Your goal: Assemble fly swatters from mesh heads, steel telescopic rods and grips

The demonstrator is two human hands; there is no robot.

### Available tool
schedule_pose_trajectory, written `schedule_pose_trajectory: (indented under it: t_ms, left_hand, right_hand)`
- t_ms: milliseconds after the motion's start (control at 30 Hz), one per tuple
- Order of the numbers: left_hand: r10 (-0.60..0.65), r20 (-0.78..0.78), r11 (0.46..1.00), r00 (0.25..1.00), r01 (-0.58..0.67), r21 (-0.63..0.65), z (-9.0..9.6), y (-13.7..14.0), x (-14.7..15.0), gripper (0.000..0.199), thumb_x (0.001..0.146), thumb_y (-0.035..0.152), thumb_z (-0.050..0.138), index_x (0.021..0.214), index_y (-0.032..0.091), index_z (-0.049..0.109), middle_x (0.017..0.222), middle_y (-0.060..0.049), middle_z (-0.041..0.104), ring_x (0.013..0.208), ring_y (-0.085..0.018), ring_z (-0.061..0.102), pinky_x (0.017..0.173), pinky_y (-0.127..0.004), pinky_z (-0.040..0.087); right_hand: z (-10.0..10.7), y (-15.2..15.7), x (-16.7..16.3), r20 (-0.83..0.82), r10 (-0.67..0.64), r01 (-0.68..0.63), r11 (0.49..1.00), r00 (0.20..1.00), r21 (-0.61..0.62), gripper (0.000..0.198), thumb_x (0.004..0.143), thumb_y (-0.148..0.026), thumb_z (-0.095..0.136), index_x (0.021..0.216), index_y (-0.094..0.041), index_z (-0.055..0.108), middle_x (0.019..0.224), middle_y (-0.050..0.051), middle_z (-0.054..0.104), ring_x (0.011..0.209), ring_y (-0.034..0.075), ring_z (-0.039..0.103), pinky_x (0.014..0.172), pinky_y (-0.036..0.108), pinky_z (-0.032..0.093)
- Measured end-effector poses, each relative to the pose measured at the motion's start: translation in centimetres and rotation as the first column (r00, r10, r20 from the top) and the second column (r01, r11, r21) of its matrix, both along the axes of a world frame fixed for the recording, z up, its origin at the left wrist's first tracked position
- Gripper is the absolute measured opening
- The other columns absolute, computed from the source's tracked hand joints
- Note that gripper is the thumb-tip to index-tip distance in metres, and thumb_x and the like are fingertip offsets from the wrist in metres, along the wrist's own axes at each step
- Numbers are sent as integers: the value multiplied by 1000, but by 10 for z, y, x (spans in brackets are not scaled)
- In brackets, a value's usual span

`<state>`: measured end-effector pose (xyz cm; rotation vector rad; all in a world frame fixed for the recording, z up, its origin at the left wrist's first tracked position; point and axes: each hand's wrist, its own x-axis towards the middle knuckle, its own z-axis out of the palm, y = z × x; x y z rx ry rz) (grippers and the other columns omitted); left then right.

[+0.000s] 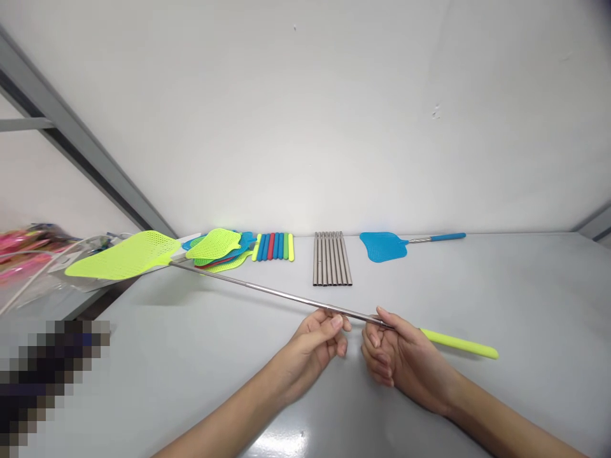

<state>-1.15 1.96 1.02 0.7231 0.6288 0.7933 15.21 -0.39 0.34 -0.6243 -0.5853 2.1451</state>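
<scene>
A long fly swatter point(286, 296) slants across the view in front of me. Its yellow-green mesh head points left, its thin metal rod is extended, and its yellow-green handle sticks out at the right. My right hand point(405, 359) is closed around the rod near the handle, thumb on top. Farther along the rod, the curled fingers and thumb of my left hand point(317, 346) hold it loosely. Behind my hands, several metal tubes point(331, 259) lie side by side on the table.
Several coloured handles point(273, 247) lie in a row at the back, beside a pile of mesh swatter heads point(217, 248). A blue fly swatter point(384, 246) lies at the back right. Bagged coloured items point(28, 251) sit beyond the grey table's point(539, 305) left edge.
</scene>
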Motion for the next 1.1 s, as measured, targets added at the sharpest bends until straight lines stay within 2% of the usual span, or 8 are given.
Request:
schedule_pose_trajectory:
  t_ms: [233,333,433,500,667,833,933,1100]
  left_hand:
    - [18,6,1000,1000,-19,22,13,11,-8,32,85,36,34,76,12,54,71,-5,52,60,-12,48,62,-27,37]
    - [98,67,994,993,-101,47,26,16,-15,36,86,33,31,78,10,57,83,-8,52,76,-17,51,70,-28,39]
    - [124,182,992,975,-116,-53,33,14,-15,42,86,36,29,71,8,57,85,-10,53,87,-21,50,84,-32,36]
    - [161,259,983,952,-130,-133,33,10,-12,42,86,36,30,68,9,56,77,-9,52,82,-20,51,86,-34,35]
    - [253,334,955,908,-180,-234,32,1,-9,42,86,34,30,56,12,49,51,0,36,52,-10,37,72,-29,40]
    - [286,295,942,912,-212,-259,40,1,-13,44,85,37,30,51,13,47,44,4,21,44,-9,23,51,-24,34]
    - [292,270,939,918,-220,-264,43,1,-12,47,85,38,29,49,14,46,43,4,17,42,-8,19,48,-23,31]
    - [364,200,909,909,-301,-289,42,1,-7,48,84,38,30,46,14,45,41,5,13,39,-8,16,45,-23,29]
  right_hand:
    - [-3,-2,-1,9,0,0,1000,1000,26,43,87,-43,28,62,-15,49,48,-3,37,42,8,34,44,22,25]
    - [-4,-2,-2,17,13,-13,1000,1000,28,45,87,-44,27,61,-15,49,47,-3,37,41,8,34,44,22,26]
    - [-3,-2,-3,44,32,-33,999,999,35,45,87,-44,27,61,-14,49,45,-3,39,41,8,35,44,22,26]
    - [-1,-2,-3,70,40,-42,999,997,34,44,87,-43,27,62,-14,49,45,-3,40,40,7,35,44,21,26]
    - [2,-7,-10,125,55,-62,997,991,51,40,87,-37,29,61,-14,49,42,-3,40,38,8,34,42,21,25]
    - [3,-17,-17,133,-27,15,996,991,93,36,85,-30,36,53,-15,43,42,-6,31,40,7,32,44,21,25]
    - [4,-21,-20,81,-57,55,998,995,30,37,83,-32,39,50,-17,36,41,-8,23,38,6,26,41,21,22]
    - [4,-22,-24,-32,-106,99,978,994,-185,36,81,-32,40,48,-18,33,39,-9,17,35,6,15,36,20,16]
